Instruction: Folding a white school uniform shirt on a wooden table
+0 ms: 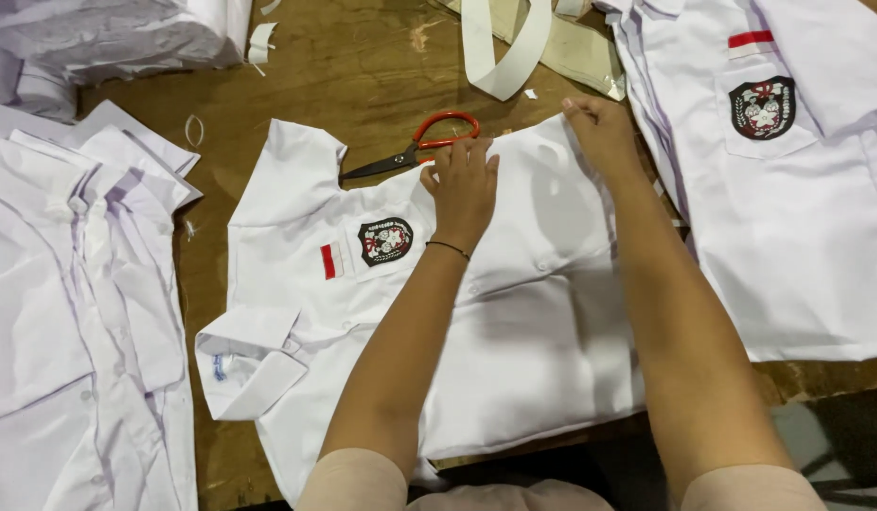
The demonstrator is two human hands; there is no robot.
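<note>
I see a brown wooden table (363, 66) under everything. Both my hands rest on a white shirt (514, 360) spread flat with its collar to the left. A second white shirt (798, 237) lies right of my right hand, and a stack of white shirts (69, 303) well left of my left hand. My left hand (464, 189) presses flat, fingers loose, gripping nothing. My right hand (599, 132) pinches the shirt's far edge. Red-handled scissors (415, 151) lie just beyond my left fingertips. A dark badge (385, 240) sits just left of that hand.
</note>
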